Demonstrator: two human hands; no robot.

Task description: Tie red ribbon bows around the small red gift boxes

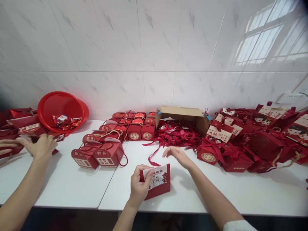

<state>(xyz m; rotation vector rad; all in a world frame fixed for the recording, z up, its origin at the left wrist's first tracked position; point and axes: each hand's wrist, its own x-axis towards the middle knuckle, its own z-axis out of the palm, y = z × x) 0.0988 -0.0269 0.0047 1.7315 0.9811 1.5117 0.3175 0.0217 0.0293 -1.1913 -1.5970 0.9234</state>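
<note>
Wearer's two hands, one held box

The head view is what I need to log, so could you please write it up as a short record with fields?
Left hand: gripping a dark-red box with a printed pale panel
Right hand: raised beside the box, holding nothing visible
Behind: open carton with red ribbons spilling out
Left of carton: rows of red boxes
Right of carton: heap of red boxes and bags
Far left: co-worker's hands; red tub containing small packets
</note>
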